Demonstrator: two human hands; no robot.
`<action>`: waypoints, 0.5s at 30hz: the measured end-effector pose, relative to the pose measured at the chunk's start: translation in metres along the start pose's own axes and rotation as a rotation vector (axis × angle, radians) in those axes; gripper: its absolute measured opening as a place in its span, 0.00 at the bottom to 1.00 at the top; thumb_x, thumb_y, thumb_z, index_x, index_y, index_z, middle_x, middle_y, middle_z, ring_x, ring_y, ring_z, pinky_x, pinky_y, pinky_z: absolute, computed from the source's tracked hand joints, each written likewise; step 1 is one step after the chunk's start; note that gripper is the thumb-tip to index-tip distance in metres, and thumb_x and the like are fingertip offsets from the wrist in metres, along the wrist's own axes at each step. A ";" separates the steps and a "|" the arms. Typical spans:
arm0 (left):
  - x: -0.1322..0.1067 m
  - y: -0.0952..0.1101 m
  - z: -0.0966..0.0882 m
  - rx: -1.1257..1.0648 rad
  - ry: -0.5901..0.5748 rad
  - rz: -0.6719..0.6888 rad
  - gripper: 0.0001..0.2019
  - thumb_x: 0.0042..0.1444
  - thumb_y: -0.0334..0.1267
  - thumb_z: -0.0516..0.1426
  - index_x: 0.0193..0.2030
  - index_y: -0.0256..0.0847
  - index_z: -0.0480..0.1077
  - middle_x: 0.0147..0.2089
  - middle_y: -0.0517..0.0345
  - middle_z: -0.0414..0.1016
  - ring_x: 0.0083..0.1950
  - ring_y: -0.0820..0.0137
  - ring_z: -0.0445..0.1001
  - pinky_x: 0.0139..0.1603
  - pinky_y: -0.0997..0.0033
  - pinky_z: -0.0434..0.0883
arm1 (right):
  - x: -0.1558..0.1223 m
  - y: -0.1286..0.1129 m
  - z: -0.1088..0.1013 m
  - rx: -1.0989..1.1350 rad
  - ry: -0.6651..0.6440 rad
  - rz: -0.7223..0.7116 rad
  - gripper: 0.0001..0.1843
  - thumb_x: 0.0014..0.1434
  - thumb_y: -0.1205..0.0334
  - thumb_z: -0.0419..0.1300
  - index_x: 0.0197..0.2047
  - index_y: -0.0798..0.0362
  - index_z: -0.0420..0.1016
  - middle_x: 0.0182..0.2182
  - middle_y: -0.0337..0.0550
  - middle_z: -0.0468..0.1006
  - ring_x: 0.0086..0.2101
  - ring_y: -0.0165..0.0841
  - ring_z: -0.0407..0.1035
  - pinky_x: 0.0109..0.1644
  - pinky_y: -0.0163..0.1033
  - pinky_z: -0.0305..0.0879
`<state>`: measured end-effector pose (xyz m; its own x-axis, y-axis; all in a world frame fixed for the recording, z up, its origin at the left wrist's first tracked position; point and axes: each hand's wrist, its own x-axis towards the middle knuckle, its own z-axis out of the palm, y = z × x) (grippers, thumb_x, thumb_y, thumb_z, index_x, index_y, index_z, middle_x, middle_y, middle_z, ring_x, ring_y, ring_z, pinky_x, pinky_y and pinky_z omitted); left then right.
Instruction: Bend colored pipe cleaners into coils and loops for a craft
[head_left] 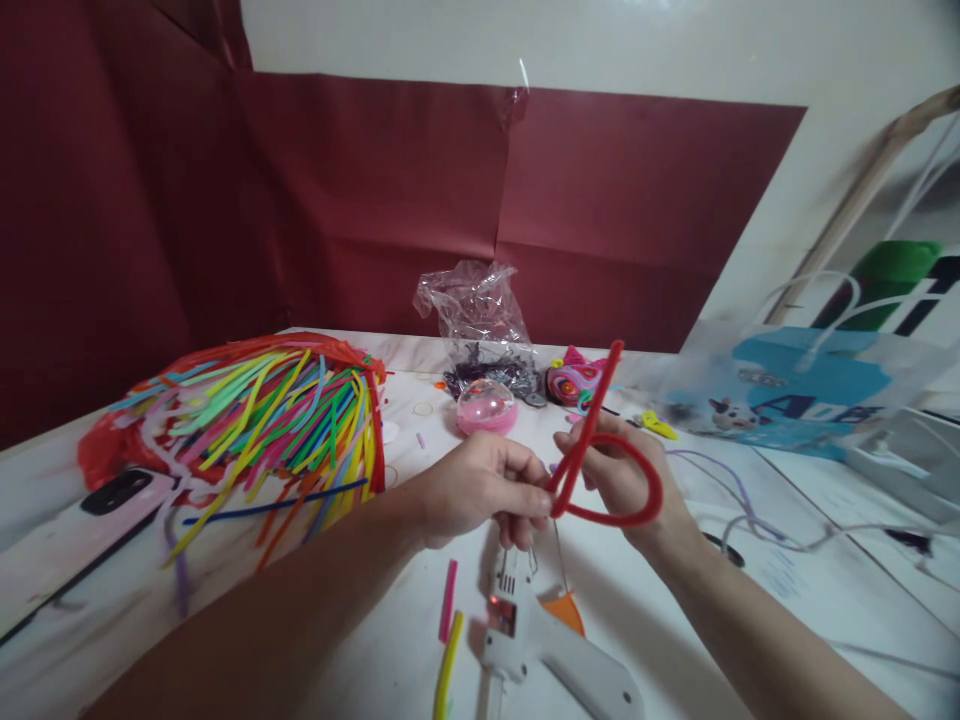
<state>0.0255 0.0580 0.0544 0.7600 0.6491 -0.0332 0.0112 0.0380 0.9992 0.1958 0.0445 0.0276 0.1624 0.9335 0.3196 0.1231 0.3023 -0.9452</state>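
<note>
A fuzzy red pipe cleaner (651, 480), bent into a loop with one end sticking up, is between my hands above the table. My left hand (487, 490) pinches the crossing at the loop's lower left between thumb and fingers. Behind the loop, my right hand (637, 470) has its fingers curled against the same pipe cleaner; the strand covers part of them. Under my hands lies a white hot glue gun (525, 645) with a small red light glowing. Left of the gun are a short pink piece (448, 600) and a yellow piece (448, 665).
Many coloured pipe cleaners spill from a red bag (105, 450) at left, beside a phone (90, 540). Further back are a clear plastic bag (480, 310), a pink-based clear ball (487, 410) and a colourful ball (574, 380). Cables (750, 510) and a blue-white carrier bag (810, 390) occupy the right.
</note>
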 end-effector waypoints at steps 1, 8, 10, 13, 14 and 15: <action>0.000 0.000 -0.001 -0.020 0.005 -0.017 0.03 0.43 0.29 0.56 0.22 0.33 0.66 0.18 0.61 0.69 0.15 0.80 0.65 0.16 0.81 0.62 | -0.001 -0.001 0.001 -0.040 0.069 -0.102 0.05 0.46 0.67 0.62 0.25 0.54 0.68 0.18 0.32 0.68 0.19 0.24 0.59 0.22 0.30 0.56; 0.003 -0.004 -0.006 -0.230 -0.012 -0.108 0.01 0.41 0.28 0.56 0.23 0.32 0.68 0.17 0.61 0.69 0.13 0.81 0.64 0.15 0.82 0.60 | -0.007 -0.014 0.000 -0.118 0.113 -0.542 0.10 0.51 0.68 0.60 0.38 0.47 0.75 0.35 0.39 0.74 0.36 0.33 0.69 0.39 0.38 0.66; 0.004 -0.006 -0.005 -0.256 -0.034 -0.150 0.01 0.40 0.28 0.55 0.23 0.32 0.68 0.16 0.61 0.69 0.13 0.81 0.63 0.14 0.82 0.59 | -0.007 -0.017 -0.002 -0.150 0.003 -0.600 0.15 0.53 0.68 0.59 0.43 0.43 0.75 0.44 0.40 0.73 0.46 0.36 0.65 0.50 0.43 0.61; 0.005 -0.007 -0.002 -0.279 -0.077 -0.207 0.02 0.38 0.28 0.56 0.23 0.32 0.68 0.16 0.60 0.69 0.12 0.80 0.64 0.12 0.83 0.58 | -0.006 -0.021 -0.005 -0.191 -0.131 -0.585 0.15 0.54 0.67 0.59 0.43 0.39 0.76 0.52 0.38 0.69 0.56 0.39 0.55 0.58 0.47 0.53; 0.004 -0.007 -0.001 -0.287 -0.088 -0.216 0.02 0.38 0.28 0.56 0.23 0.32 0.68 0.16 0.60 0.69 0.12 0.80 0.64 0.12 0.83 0.58 | -0.005 -0.021 -0.007 -0.184 -0.161 -0.542 0.14 0.53 0.66 0.60 0.42 0.39 0.77 0.53 0.37 0.68 0.57 0.40 0.54 0.58 0.48 0.52; 0.004 -0.007 0.000 -0.293 -0.099 -0.224 0.02 0.38 0.28 0.56 0.23 0.32 0.68 0.16 0.60 0.69 0.12 0.80 0.64 0.12 0.83 0.58 | -0.005 -0.021 -0.008 -0.170 -0.187 -0.490 0.14 0.53 0.65 0.61 0.42 0.38 0.77 0.55 0.37 0.67 0.58 0.40 0.52 0.58 0.49 0.52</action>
<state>0.0286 0.0607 0.0473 0.8192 0.5239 -0.2335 0.0090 0.3953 0.9185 0.2001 0.0324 0.0466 -0.1287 0.7146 0.6875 0.2994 0.6890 -0.6601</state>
